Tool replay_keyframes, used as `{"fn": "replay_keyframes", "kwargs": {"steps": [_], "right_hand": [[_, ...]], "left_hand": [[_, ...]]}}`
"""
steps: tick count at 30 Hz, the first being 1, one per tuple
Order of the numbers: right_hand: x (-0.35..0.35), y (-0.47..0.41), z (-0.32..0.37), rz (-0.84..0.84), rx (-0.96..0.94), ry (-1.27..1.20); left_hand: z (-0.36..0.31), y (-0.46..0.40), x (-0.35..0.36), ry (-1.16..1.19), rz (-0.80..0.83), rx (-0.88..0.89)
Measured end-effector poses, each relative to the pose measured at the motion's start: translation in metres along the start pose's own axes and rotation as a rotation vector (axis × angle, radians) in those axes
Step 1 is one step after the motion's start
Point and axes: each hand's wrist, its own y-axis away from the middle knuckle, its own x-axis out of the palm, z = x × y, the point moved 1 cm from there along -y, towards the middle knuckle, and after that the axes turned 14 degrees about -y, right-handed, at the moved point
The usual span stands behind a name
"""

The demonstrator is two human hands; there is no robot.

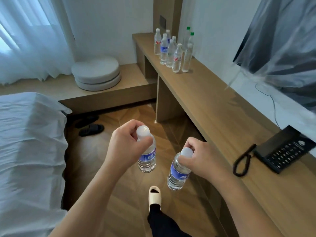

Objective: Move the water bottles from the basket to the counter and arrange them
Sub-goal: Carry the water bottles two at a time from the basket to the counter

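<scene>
My left hand (127,142) grips a clear water bottle (147,157) with a blue label by its neck, just under the white cap. My right hand (201,157) holds a second blue-label bottle (178,173) the same way. Both bottles hang in the air over the wooden floor, left of the long wooden counter (213,103). Several water bottles (172,50) stand grouped at the counter's far end, some with white caps, two with green caps. No basket is in view.
A black desk phone (283,149) with a coiled cord sits on the counter at the right. A bed with white sheets (29,142) fills the left. Round cushions (96,72) lie on a low platform. Dark slippers (90,129) sit on the floor.
</scene>
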Motion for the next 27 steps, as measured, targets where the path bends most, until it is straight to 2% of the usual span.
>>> {"fn": "replay_keyframes", "kwargs": {"steps": [6, 14, 18, 24, 27], "right_hand": [[-0.002, -0.148, 0.014, -0.002, -0.002, -0.022], [-0.019, -0.336, 0.051, -0.044, -0.024, -0.069], [-0.015, -0.43, 0.061, -0.061, 0.029, -0.084], [-0.009, -0.562, 0.084, -0.084, 0.169, -0.15], [-0.02, -0.621, 0.097, -0.145, 0.222, -0.195]], "left_hand": [[0.025, -0.14, 0.011, -0.041, 0.049, 0.0], [0.054, -0.322, 0.011, -0.025, -0.008, -0.008], [0.088, -0.418, 0.025, -0.022, 0.02, -0.015], [0.122, -0.571, 0.033, -0.02, 0.182, 0.098], [0.131, -0.651, 0.035, -0.04, 0.196, 0.165]]}}
